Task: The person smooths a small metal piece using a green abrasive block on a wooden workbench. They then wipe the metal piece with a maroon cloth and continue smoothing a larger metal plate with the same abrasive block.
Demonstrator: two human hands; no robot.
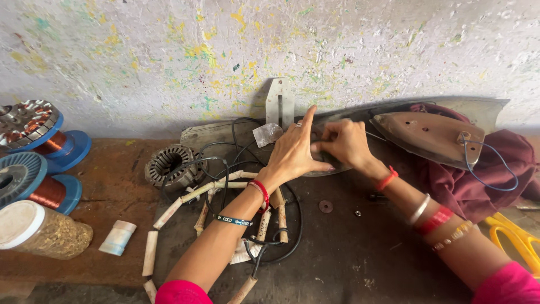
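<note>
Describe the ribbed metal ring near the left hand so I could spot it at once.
Start at the blue wire spools by the wall. Just right of them, left of the left hand, lies the grey metal ring. Only it has slotted inner teeth.

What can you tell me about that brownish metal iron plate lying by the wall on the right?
The iron soleplate is a pointed, boat-shaped slab of dull brownish metal, worn and stained. It lies tilted against a shiny metal cover at the wall, partly over a maroon cloth. A thin blue wire loops from a fitting near its wide end. Neither hand touches it.
</note>
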